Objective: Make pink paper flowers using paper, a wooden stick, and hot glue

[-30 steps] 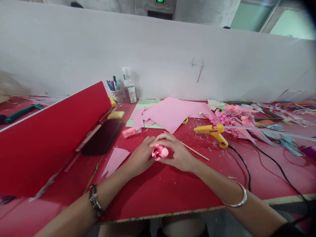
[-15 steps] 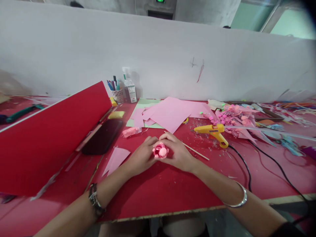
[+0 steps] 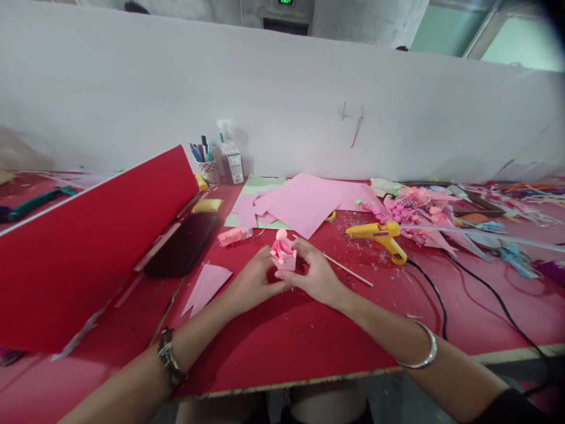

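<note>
In the head view, the left hand (image 3: 253, 280) and right hand (image 3: 315, 274) pinch a small rolled pink paper flower (image 3: 283, 252) upright from both sides at the centre of the matte red desk (image 3: 309, 341), with a thin wooden stick (image 3: 348, 270) at its 3 o'clock, a glossy yellow glue gun (image 3: 379, 235) at 2 o'clock and flat pink paper sheets (image 3: 304, 203) at 12 o'clock.

- Soft, even daylight fills the scene; brightest is the window (image 3: 516, 41), upper right.
- The partition (image 3: 309, 106) reads flat pale grey.
- Faint shadows spread on the table (image 3: 309, 347) beneath the left hand (image 3: 255, 281) and right hand (image 3: 316, 278), centre.
- The flower (image 3: 282, 252) between them is fairly sharp.
- A glint marks the bracelet (image 3: 427, 355), lower right.
- Edges bend with the wide lens; the upper right corner darkens; clutter at far right smears.
</note>
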Demonstrator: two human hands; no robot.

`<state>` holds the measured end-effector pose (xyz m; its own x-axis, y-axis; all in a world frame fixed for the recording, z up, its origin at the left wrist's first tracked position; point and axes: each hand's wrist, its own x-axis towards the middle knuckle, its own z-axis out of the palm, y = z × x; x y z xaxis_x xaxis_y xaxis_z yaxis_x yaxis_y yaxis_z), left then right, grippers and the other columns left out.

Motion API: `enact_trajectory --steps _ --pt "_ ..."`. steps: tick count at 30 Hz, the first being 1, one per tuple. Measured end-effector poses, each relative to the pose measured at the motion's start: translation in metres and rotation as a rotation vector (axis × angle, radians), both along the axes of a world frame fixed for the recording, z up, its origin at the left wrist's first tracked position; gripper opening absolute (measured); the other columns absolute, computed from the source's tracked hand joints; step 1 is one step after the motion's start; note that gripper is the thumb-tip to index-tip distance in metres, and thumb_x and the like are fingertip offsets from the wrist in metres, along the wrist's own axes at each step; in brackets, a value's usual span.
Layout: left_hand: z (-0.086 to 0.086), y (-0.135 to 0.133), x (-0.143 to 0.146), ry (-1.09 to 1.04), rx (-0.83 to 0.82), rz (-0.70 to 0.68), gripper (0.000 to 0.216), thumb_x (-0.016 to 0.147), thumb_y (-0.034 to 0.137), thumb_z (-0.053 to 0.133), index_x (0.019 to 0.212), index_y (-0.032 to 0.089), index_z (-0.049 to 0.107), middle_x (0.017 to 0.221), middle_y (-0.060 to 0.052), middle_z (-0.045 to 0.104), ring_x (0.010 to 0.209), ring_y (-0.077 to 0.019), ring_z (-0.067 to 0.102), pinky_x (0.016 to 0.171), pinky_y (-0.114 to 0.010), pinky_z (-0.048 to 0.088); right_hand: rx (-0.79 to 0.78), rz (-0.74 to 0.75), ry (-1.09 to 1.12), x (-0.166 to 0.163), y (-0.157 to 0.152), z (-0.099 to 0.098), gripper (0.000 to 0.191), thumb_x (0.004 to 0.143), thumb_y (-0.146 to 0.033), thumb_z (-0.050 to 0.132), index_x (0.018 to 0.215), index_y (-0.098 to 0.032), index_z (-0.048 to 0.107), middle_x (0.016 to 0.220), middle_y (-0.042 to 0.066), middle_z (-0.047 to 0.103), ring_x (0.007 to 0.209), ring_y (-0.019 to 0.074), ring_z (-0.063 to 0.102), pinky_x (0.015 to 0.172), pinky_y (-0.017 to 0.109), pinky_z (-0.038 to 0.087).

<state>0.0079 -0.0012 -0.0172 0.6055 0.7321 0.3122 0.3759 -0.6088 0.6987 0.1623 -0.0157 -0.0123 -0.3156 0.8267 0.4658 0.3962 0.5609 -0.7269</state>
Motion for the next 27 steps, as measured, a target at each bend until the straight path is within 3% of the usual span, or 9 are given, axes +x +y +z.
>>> enact_trajectory --steps 8,12,18,23,27 --pt "-0.0008 -0.0007 0.0006 -0.105 -0.157 -0.031 0.01 0.077 0.018 0.046 0.083 0.014 0.053 0.086 -0.005 0.061 0.079 -0.015 0.056 0.069 -0.026 0.047 0.006 0.014 -0.015 -0.0043 -0.0046 0.0028 0.015 0.073 -0.031 0.057 0.075 -0.016 0.053 0.074 0.0 0.046 0.065 0.0103 0.044 0.056 0.023 0.038" --pt "-0.0035 0.0011 0.0009 -0.087 -0.051 0.008 0.016 0.074 0.015 0.048 0.089 0.014 0.053 0.094 -0.006 0.059 0.082 -0.0163 0.054 0.075 -0.031 0.045 -0.011 -0.026 0.043 -0.0031 -0.003 0.0009 0.014 0.073 -0.028 0.057 0.081 -0.017 0.052 0.076 0.001 0.05 0.068 0.0114 0.047 0.059 0.023 0.04" --pt "-0.0052 -0.0001 0.0002 0.012 0.05 0.003 0.008 0.075 0.019 0.048 0.081 0.015 0.052 0.082 -0.004 0.057 0.078 -0.017 0.051 0.071 -0.032 0.043 0.019 0.001 0.014 -0.0048 -0.004 0.0005 0.015 0.072 -0.031 0.059 0.075 -0.018 0.052 0.072 0.0 0.05 0.065 0.0112 0.047 0.058 0.024 0.039" --pt "-0.0048 -0.0011 -0.0013 0.101 0.181 0.034 0.009 0.077 0.02 0.044 0.082 0.016 0.051 0.092 -0.006 0.053 0.083 -0.0191 0.048 0.074 -0.034 0.042 0.105 -0.014 0.042 -0.0063 -0.0047 -0.0004 0.013 0.071 -0.029 0.06 0.074 -0.018 0.053 0.076 0.001 0.053 0.073 0.0135 0.05 0.068 0.027 0.041" --pt "-0.0035 -0.0014 -0.0014 0.096 0.205 0.009 0.013 0.078 0.02 0.043 0.088 0.016 0.049 0.098 -0.007 0.052 0.087 -0.0202 0.047 0.077 -0.035 0.041 0.083 -0.003 0.074 -0.0068 -0.0052 0.0003 0.014 0.07 -0.027 0.061 0.077 -0.018 0.052 0.08 0.001 0.054 0.076 0.0142 0.051 0.07 0.027 0.041"
